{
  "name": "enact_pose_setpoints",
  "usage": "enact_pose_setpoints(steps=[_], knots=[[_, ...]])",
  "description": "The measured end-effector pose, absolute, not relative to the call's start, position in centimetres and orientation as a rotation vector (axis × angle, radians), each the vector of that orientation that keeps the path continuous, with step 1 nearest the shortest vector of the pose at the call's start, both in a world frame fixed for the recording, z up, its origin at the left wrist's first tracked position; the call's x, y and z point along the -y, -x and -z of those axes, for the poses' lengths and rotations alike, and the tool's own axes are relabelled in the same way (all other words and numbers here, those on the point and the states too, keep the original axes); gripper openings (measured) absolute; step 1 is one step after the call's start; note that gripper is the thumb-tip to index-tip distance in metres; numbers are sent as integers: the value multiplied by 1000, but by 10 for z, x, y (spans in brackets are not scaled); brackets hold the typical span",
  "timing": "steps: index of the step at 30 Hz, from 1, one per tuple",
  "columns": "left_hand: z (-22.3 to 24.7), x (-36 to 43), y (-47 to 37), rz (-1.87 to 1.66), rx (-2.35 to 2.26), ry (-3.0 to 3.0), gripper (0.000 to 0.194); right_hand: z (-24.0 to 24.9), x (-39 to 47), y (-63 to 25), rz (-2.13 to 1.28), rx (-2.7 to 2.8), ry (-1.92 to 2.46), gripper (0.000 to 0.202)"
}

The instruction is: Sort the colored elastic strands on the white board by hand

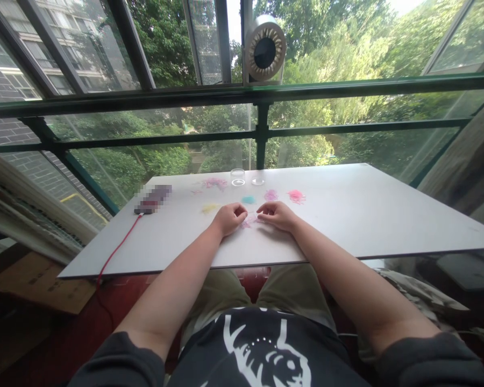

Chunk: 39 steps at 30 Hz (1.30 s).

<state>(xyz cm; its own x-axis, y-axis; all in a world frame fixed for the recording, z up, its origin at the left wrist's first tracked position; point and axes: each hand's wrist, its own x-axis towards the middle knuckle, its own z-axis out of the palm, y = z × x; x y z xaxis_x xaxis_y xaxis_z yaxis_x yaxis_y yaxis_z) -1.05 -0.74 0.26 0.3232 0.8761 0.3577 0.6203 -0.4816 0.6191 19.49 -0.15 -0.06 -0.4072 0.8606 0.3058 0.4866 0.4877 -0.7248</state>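
My left hand [230, 219] rests on the white table with its fingers curled in and the thumb against them; anything in that pinch is too small to make out. Facing it, my right hand [280, 216] has its fingers bent toward the thumb, and what they hold, if anything, cannot be seen. Between the hands lies a loose pile of small pinkish-purple pieces [248, 221]. Just beyond are a teal pile [248, 199], a purple pile [271, 195] and a bright pink pile [296, 196]. A yellow pile [210, 207] is left of my left hand.
A clear round container [237, 177] stands near the table's far edge beside a clear lid-like disc [258, 181]. More pink-purple pieces [214, 184] lie at the back left. A blurred-out device [153, 199] with a red cable [121, 244] is on the left. Behind runs a green railing [165, 141].
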Motion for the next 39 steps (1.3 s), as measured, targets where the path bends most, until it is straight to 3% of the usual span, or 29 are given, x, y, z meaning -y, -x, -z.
enact_pose_setpoints(steps=[31, 39], knots=[[-4, 12, 6, -842, -1246, -2263, 15, 5, -1, -189, -710, 1971, 994, 12], [-4, 10, 7, -910, -1261, -2159, 15, 1, -4, -194, -945, 1670, 932, 16]])
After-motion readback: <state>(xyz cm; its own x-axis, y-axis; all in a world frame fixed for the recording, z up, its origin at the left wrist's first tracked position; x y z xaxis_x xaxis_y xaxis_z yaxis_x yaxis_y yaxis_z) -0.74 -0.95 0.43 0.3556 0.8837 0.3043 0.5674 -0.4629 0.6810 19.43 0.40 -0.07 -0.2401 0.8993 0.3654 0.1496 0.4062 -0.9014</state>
